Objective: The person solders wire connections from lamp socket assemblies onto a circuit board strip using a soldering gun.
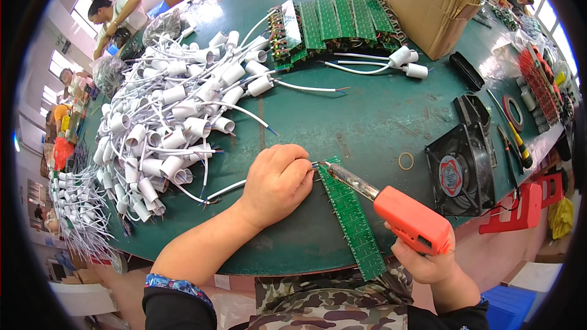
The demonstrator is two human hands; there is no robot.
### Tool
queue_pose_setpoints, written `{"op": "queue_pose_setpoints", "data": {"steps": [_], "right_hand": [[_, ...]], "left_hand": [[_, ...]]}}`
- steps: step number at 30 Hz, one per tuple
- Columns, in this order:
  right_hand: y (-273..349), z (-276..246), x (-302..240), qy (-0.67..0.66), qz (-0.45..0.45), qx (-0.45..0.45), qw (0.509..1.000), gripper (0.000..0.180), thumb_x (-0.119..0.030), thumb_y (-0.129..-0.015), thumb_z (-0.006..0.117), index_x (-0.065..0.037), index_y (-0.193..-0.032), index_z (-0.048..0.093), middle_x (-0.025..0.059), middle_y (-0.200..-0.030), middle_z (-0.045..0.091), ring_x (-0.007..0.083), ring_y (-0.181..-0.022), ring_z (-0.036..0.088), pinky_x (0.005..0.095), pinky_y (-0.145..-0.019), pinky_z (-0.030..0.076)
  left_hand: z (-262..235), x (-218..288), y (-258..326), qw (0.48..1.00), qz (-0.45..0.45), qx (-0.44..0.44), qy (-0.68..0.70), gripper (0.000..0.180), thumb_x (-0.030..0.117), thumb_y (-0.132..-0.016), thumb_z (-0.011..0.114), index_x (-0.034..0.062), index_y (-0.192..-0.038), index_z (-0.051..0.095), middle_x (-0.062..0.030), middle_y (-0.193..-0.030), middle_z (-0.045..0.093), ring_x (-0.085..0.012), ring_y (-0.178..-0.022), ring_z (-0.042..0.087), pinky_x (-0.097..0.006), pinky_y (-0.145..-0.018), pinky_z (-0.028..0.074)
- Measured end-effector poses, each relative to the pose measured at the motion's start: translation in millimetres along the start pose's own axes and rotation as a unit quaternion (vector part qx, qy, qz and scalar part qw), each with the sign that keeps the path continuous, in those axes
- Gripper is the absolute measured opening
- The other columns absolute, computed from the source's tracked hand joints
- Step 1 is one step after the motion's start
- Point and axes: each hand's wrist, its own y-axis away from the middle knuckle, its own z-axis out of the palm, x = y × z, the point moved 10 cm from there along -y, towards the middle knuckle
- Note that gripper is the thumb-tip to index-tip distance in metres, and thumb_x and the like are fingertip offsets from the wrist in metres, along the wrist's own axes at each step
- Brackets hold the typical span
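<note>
My left hand (278, 177) is closed in a pinch on a white cable (227, 190), its thin wire ends coming out by the top of a long green circuit board (353, 223). The board lies near the table's front edge, its lower end reaching over that edge. In my right hand (428, 263) is a red-handled soldering iron (409, 217), tilted so its metal tip meets the board's top end beside the wires. The fingers hide the exact contact. Left of my left hand is a large heap of white lamp sockets (174, 137) with white cables.
Green boards (330, 19) stand in a row at the back, beside a cardboard box (428, 9). A few loose sockets (417, 71) lie before it. At right are a black fan (460, 174), pliers (509, 153) and a screwdriver (520, 145). Other people (119, 15) sit farther off.
</note>
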Motion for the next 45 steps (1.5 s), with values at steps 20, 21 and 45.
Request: {"op": "queue_pose_setpoints", "data": {"steps": [20,21,45], "right_hand": [[-2,2,4,-0.038,0.045,0.020,0.998,0.058,-0.003,-0.082,0.082,0.010,-0.134,0.059,0.0161,-0.109,0.073,0.0193,-0.080,0.070,0.0312,-0.074,0.056],[-3,1,0,-0.029,0.053,0.005,0.998,0.051,-0.001,-0.086,0.076,0.009,-0.133,0.059,0.0178,-0.113,0.073,0.0186,-0.085,0.071,0.0330,-0.080,0.057],[10,-11,-4,-0.051,0.080,-0.003,0.996,0.042,-0.002,-0.092,0.070,0.008,-0.131,0.062,0.0201,-0.118,0.072,0.0133,-0.079,0.065,0.0324,-0.080,0.056]], "left_hand": [[4,-3,0,1.000,-0.009,-0.016,-0.003,0.020,0.000,-0.072,0.077,0.0046,-0.086,0.063,-0.0091,-0.095,0.067,-0.0301,-0.085,0.066,-0.041,-0.072,0.054],[4,-3,1,1.000,-0.011,-0.017,-0.003,0.020,0.000,-0.072,0.077,0.0046,-0.086,0.063,-0.0091,-0.095,0.067,-0.0301,-0.084,0.066,-0.041,-0.072,0.054],[3,-2,0,1.000,-0.014,-0.008,0.005,0.017,-0.001,-0.074,0.076,0.0039,-0.084,0.064,-0.0103,-0.092,0.067,-0.0304,-0.080,0.066,-0.041,-0.069,0.054]]}}
